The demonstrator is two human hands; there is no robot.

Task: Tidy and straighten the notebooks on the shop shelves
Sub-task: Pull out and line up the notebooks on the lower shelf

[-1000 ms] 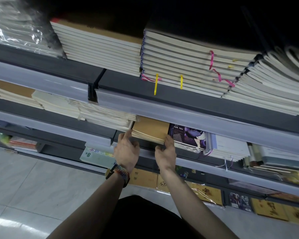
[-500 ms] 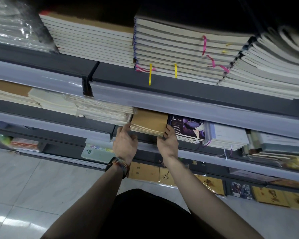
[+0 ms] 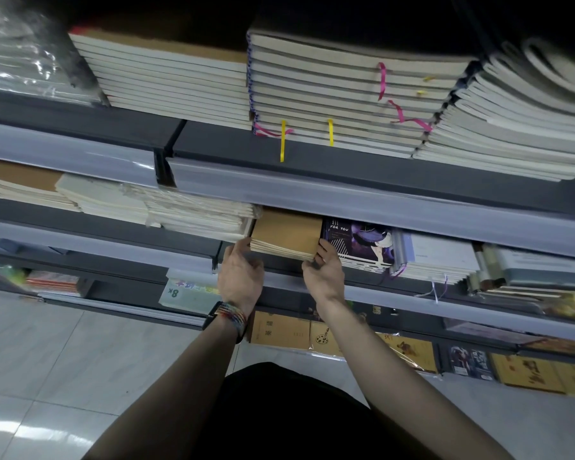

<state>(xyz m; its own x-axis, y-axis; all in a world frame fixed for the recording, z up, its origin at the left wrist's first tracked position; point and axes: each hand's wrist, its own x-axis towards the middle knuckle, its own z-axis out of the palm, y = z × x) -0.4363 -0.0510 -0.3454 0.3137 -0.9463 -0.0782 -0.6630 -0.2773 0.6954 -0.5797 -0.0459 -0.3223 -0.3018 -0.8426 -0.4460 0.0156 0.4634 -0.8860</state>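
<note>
Your left hand (image 3: 241,275) grips the stack's (image 3: 286,234) left corner | your right hand (image 3: 324,277) pinches its right corner | both arms outstretched

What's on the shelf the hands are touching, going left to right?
Plastic-wrapped pale stack → brown notebooks → purple FOR YOU notebook → white notebook stack → grey-green books.
</note>
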